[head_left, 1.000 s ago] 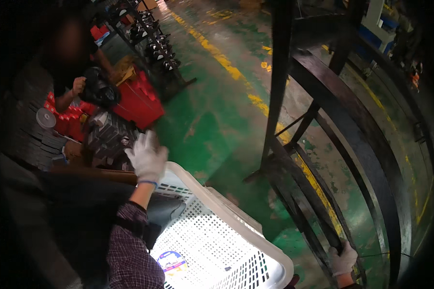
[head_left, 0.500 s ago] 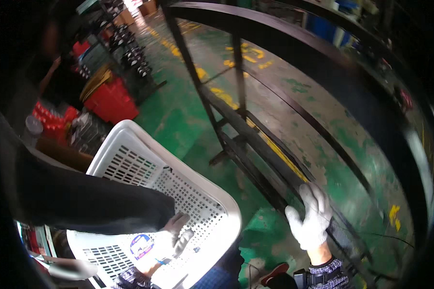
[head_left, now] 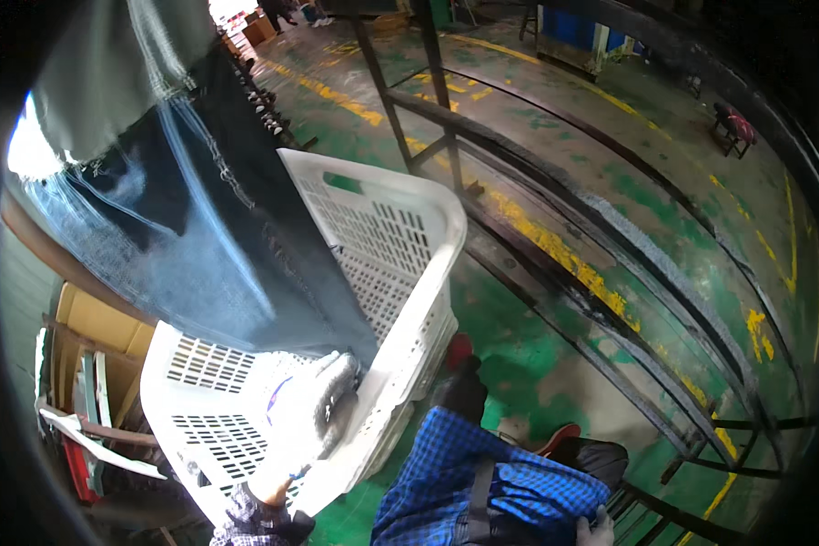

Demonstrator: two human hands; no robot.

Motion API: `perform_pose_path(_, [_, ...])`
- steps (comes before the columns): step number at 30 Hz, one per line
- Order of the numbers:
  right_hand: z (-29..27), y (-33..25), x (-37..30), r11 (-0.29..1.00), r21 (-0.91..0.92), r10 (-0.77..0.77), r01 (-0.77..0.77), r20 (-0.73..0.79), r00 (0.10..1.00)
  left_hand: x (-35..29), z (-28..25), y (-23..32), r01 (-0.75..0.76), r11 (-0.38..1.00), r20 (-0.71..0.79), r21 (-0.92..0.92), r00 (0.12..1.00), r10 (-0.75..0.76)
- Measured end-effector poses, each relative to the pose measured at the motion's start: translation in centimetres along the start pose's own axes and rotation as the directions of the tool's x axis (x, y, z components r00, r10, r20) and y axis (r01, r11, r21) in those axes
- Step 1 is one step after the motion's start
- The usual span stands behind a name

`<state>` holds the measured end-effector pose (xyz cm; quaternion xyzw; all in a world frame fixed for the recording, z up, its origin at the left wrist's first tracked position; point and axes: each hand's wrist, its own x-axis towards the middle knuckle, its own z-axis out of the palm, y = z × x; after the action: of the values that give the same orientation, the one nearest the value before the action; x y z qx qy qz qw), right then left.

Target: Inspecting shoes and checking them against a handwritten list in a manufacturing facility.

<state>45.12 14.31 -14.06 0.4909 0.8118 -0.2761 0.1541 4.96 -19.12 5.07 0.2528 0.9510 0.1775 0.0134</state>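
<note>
A white plastic basket (head_left: 409,196) with slotted sides stands tilted at the left, with what looks like another white rim just under its own. My left hand (head_left: 314,400), in a pale glove, is inside the basket beside its near rim. Its fingers are curled, and glare hides what they hold. Against the hand, a co-worker's blue denim (head_left: 200,264) covers much of the basket. My right hand (head_left: 597,530), also gloved, shows only partly at the lower edge, beside blue checked cloth (head_left: 500,473). Its visible fingers are apart, with nothing seen in them.
A dark metal frame (head_left: 555,182) with long bars stretches across the right side. Flat boards and panels (head_left: 105,382) stand at the far left. A red shoe (head_left: 564,437) rests on the green floor. A small stool (head_left: 733,127) stands at the far right.
The co-worker's dark-clad limb over the basket has given way to denim and a grey top. My right hand has dropped from the frame to the lower edge. The basket appears turned.
</note>
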Motion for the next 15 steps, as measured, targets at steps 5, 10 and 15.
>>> perform_pose_path(5, [1.8, 0.2, 0.3, 0.997, 0.044, 0.067, -0.069, 0.034, 0.997, 1.8, 2.4, -14.7, 0.410, 0.912, 0.101, 0.010, 0.907, -0.409])
perform_pose_path(10, [-0.2, -3.1, 2.9, 0.993, -0.086, 0.092, -0.080, 0.134, 0.987, 6.7, 4.7, -28.1, 0.593, 0.805, -0.528, -0.032, 0.674, -0.517])
perform_pose_path(15, [-1.2, -5.8, 4.6, 0.979, -0.182, 0.127, -0.091, 0.199, 0.972, 3.2, 17.4, -28.3, 0.798, 0.547, 0.363, 0.254, 0.445, -0.819])
